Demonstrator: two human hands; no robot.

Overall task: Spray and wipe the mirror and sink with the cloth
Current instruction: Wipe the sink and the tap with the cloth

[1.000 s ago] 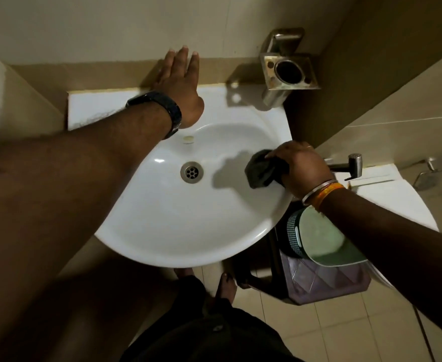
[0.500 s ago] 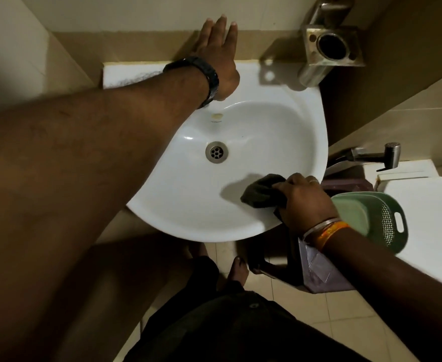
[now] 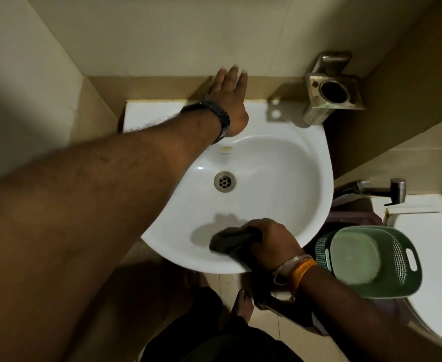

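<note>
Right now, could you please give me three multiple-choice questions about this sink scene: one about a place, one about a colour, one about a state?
1. Where on the sink is the cloth?
A. over the drain
B. at the near rim
C. on the back ledge

2. What colour is the basket beside the sink?
A. green
B. red
C. white

3. What is the left hand doing?
A. gripping a spray bottle
B. holding the cloth
C. resting flat against the wall, fingers straight

Answers:
1 B: the right hand presses the cloth there, below the drain.
2 A: its perforated walls are green.
3 C: it holds nothing.
</note>
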